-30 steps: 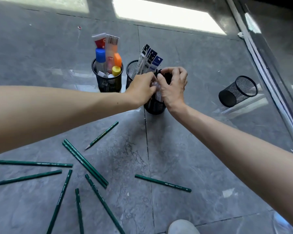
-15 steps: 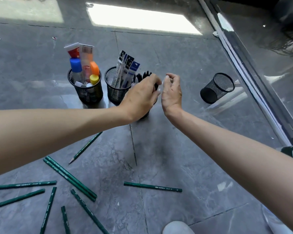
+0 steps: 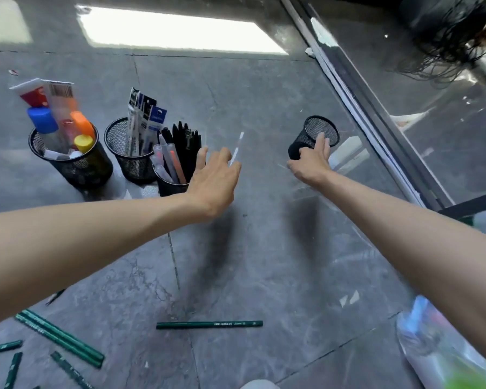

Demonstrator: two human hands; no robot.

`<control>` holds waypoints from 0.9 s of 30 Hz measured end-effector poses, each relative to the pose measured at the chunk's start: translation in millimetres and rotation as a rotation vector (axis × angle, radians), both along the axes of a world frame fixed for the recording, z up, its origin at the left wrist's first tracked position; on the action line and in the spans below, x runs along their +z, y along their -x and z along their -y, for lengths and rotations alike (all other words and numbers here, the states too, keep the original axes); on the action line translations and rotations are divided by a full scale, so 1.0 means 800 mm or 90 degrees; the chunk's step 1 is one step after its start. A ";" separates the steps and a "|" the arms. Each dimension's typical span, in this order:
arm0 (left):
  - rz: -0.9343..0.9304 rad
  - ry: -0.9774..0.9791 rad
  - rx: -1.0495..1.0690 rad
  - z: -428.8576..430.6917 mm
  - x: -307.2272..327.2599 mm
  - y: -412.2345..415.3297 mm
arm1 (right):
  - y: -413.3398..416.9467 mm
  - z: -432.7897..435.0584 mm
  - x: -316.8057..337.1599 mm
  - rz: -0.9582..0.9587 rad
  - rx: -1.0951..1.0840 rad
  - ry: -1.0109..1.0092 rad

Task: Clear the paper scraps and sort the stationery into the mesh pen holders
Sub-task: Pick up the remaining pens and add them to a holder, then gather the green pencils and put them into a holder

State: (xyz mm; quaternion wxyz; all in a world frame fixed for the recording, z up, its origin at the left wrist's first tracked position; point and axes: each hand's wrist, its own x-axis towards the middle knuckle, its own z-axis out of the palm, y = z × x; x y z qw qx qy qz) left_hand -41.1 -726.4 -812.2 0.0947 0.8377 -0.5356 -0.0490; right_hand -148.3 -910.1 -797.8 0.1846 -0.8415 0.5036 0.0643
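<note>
One holder unfilled: black wire-mesh pen holder, tipped on its side, just beyond the right hand's fingertips.
Change: both hands have left the black mesh cup packed with pens; the right has crossed to the tipped holder, so the pens look sorted.
Right grip: fingers straight, forefinger at the rim, possibly touching it; nothing held.
Left grip: left hand spread and holding nothing, just beside the pen cup.
Still loose: dark green wooden pencils, well behind both wrists.
</note>
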 end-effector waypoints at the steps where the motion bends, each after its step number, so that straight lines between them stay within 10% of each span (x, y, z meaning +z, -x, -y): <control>1: 0.005 -0.011 -0.010 0.000 -0.003 -0.001 | 0.004 0.007 0.001 -0.005 0.004 -0.016; 16: -0.006 0.028 -0.081 -0.006 -0.005 -0.016 | -0.009 -0.070 -0.017 0.006 0.049 0.144; 27: 0.196 0.026 -0.252 -0.151 0.000 -0.040 | 0.016 -0.235 -0.036 0.136 0.204 0.149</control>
